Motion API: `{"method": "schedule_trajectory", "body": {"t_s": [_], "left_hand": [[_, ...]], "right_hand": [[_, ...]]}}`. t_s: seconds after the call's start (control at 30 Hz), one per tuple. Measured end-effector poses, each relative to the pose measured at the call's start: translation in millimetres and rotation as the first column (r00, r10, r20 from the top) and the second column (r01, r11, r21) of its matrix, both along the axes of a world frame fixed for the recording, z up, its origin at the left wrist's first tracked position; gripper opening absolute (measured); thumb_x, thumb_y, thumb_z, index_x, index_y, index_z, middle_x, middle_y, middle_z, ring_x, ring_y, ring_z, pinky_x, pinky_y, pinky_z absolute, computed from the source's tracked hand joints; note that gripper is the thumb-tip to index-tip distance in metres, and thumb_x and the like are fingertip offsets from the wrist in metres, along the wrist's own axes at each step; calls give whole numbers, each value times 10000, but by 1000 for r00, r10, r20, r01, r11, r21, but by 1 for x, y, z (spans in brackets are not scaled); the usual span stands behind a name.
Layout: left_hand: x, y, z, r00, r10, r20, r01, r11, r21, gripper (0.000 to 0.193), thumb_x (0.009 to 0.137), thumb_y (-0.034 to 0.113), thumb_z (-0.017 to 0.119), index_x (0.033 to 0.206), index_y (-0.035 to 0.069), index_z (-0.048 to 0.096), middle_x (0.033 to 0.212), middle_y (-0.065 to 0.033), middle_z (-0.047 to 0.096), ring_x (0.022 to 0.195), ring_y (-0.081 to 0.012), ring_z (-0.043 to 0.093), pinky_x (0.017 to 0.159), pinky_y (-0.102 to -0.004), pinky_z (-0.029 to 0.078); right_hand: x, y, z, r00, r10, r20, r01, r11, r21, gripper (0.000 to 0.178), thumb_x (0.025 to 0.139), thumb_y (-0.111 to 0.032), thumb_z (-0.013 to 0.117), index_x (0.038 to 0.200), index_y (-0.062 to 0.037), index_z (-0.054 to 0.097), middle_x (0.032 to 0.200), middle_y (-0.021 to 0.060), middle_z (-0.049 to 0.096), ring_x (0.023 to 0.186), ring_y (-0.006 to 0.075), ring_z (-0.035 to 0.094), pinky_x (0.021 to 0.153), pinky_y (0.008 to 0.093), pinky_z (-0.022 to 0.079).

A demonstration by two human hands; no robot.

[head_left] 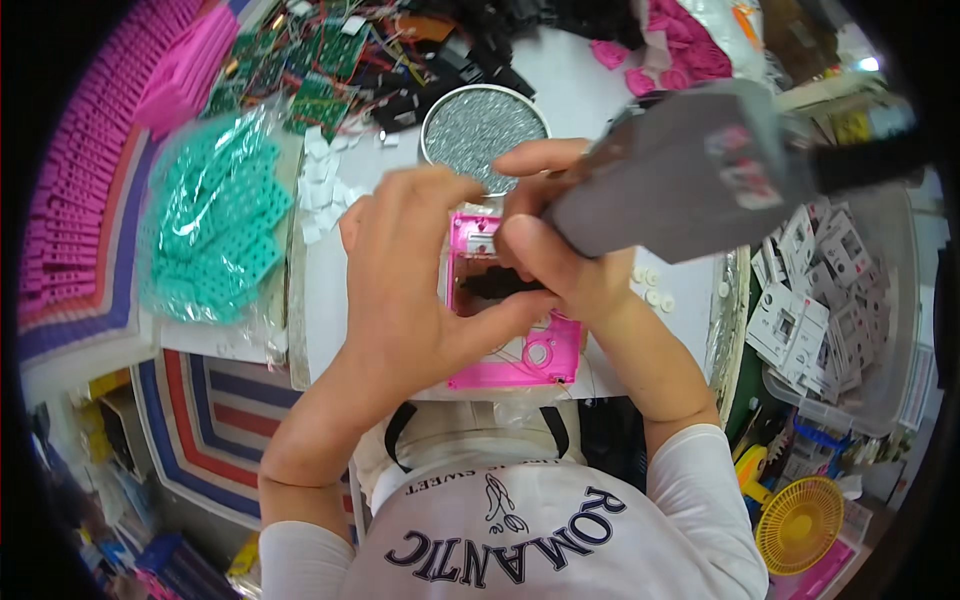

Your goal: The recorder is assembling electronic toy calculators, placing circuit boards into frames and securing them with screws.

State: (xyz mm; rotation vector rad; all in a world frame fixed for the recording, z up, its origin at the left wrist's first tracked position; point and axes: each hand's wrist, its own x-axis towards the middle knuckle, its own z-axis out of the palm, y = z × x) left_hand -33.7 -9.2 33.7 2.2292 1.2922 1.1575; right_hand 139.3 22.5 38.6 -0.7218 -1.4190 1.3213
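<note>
My right hand is wrapped round a grey handheld power screwdriver, tilted with its body up to the right. Its tip is hidden behind my fingers. Below lies a bright pink plastic casing with its open inside facing up. My left hand curves over the casing's left side, fingers bent toward its far edge. The left thumb reaches across beside a dark part inside the casing. Thin wires and a round ring show in the near half. Just beyond stands a round tin full of small silver screws.
Left: a clear bag of teal perforated plates, stacked pink parts and white pieces. Far side: green circuit boards with wires, black parts. Right: white round caps, a clear bin of white panels, a yellow basket.
</note>
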Motion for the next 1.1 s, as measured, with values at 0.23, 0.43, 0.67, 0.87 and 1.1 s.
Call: {"method": "schedule_trajectory", "body": {"t_s": [0.23,0.43,0.67,0.87,1.1], "left_hand": [[50,24,43,906,-59,419,-4,989,149,1061,718,378,875,1541,-34,346,1407,-164,525,1185,-253,546,1017,-392,432],[68,19,49,945,-60,321,-1,982,190,838,815,181,827,1498,-45,398,1354,-124,546,1144,-202,567,986,-359,468],[33,16,55,947,-85,309,15,975,223,1029,647,289,908,1492,-22,408,1344,-122,536,1208,-258,532,1058,-386,415],[-10,-3,-30,998,-40,-47,38,998,-45,729,638,326,923,1245,81,601,1184,-90,619,1105,-277,583,1016,-432,375],[4,-16,-60,988,-10,-156,10,1000,2,419,746,232,852,1114,145,670,1048,4,659,997,-223,604,990,-469,285]], "right_hand": [[7,7,-18,979,-145,-142,135,988,-79,248,877,-5,691,1101,11,589,741,6,587,595,78,518,547,256,434],[9,-18,-9,983,-144,-111,139,989,-53,271,881,-10,687,1135,18,596,734,0,581,592,71,510,551,248,430],[2,-7,-11,989,-102,-109,103,995,-2,300,887,-16,683,1174,25,604,726,-7,573,589,63,501,555,237,425],[6,5,-13,986,-37,-161,42,999,26,331,892,-18,691,1213,45,646,760,-13,596,619,32,506,569,209,414],[13,5,-15,992,21,-125,-6,993,120,418,911,-44,640,1305,58,544,689,14,551,581,73,500,531,249,430]]}}
